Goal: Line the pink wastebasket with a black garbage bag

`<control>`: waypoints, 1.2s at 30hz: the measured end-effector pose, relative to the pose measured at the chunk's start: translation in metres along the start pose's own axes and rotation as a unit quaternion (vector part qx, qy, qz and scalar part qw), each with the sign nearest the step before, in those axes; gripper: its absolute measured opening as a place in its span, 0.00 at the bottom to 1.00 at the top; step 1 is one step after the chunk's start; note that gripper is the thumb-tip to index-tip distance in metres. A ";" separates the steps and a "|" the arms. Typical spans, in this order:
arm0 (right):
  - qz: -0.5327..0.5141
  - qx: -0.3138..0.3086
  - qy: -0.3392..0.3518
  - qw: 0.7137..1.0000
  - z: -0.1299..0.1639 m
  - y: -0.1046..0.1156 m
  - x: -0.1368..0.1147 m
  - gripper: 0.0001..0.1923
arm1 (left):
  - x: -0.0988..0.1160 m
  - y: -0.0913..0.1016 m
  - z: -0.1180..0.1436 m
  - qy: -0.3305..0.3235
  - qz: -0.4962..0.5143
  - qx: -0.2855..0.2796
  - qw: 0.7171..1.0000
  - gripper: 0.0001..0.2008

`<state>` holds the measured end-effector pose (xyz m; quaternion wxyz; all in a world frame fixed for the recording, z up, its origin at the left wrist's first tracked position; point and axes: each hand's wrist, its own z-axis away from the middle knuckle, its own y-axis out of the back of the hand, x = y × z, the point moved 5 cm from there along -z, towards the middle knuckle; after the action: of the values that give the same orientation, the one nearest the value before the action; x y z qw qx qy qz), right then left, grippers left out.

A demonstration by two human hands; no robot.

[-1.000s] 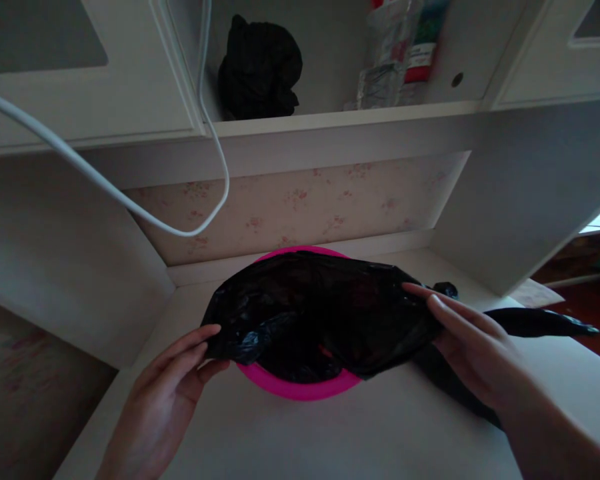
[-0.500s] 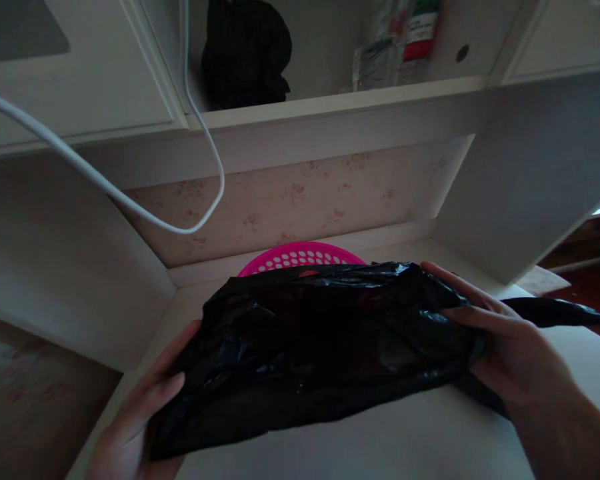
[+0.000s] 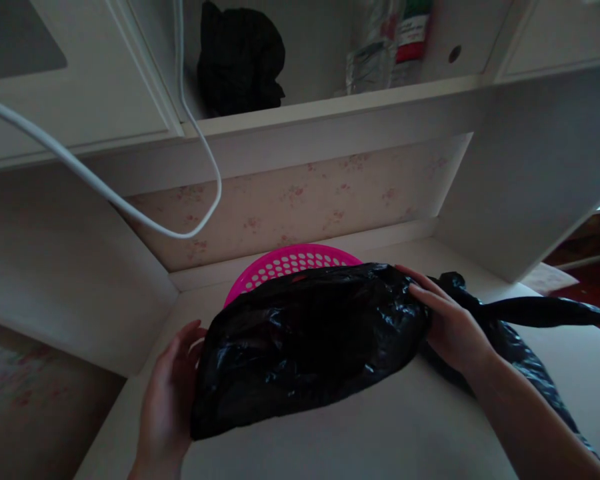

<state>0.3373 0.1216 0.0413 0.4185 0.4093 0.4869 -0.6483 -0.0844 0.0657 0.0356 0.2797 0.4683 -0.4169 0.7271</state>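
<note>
A shiny black plastic bag [image 3: 310,347] is stretched sideways between my two hands, above a white surface. My left hand [image 3: 165,387] grips its left end, fingers curled at the edge and partly hidden behind the plastic. At the right end, my right hand [image 3: 453,327] holds the bag with its fingers over the upper corner and its thumb out of sight. Just behind the bag, a pink basket [image 3: 300,257] with round holes is partly covered by it. What the bag contains, if anything, cannot be seen.
Another black plastic bag [image 3: 517,350] lies beside and under my right forearm. A white cable [image 3: 180,235] hangs in a loop at upper left. Overhead, a shelf [image 3: 320,113] carries a dark bundle [image 3: 240,60] and a clear plastic package [image 3: 373,67]. White panels [image 3: 520,167] flank the space.
The bag's ends have come closer together as both hands moved inward. The bag looks rounder and more bunched. More of the pink basket and of the other black bag shows.
</note>
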 end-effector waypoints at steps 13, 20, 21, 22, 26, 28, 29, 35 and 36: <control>0.208 -0.107 0.086 0.968 -0.051 -0.026 -0.020 0.24 | 0.036 -0.054 -0.029 -0.137 -0.361 -0.097 0.917 0.23; 0.210 -0.045 0.061 0.975 -0.068 -0.038 -0.030 0.15 | 0.024 -0.025 -0.009 -0.144 -0.353 -0.031 0.924 0.19; 0.208 -0.044 0.061 0.975 -0.071 -0.040 -0.032 0.13 | 0.020 -0.020 -0.005 -0.127 -0.340 -0.037 0.931 0.20; 0.208 -0.043 0.061 0.975 -0.073 -0.042 -0.033 0.12 | 0.017 -0.016 -0.002 -0.114 -0.328 -0.043 0.937 0.21; 0.221 -0.057 0.057 0.972 -0.089 -0.054 -0.036 0.10 | 0.016 -0.013 0.009 -0.127 -0.348 -0.059 0.927 0.19; 0.234 -0.071 0.053 0.968 -0.100 -0.060 -0.035 0.10 | 0.020 -0.017 0.012 -0.159 -0.374 -0.055 0.912 0.18; 0.242 -0.078 0.050 0.966 -0.105 -0.064 -0.034 0.10 | 0.022 -0.019 0.012 -0.169 -0.379 -0.045 0.909 0.18; 0.318 -0.139 0.075 0.935 -0.131 -0.087 -0.023 0.09 | 0.018 -0.024 -0.008 -0.114 -0.286 0.020 0.951 0.10; 0.326 -0.151 0.095 0.928 -0.131 -0.090 -0.020 0.10 | 0.015 -0.026 -0.013 -0.101 -0.265 0.011 0.959 0.10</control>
<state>0.2752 0.2681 0.0612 0.6154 0.5371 0.4563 -0.3529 -0.0751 0.0903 0.0554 0.4137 0.6361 -0.2956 0.5804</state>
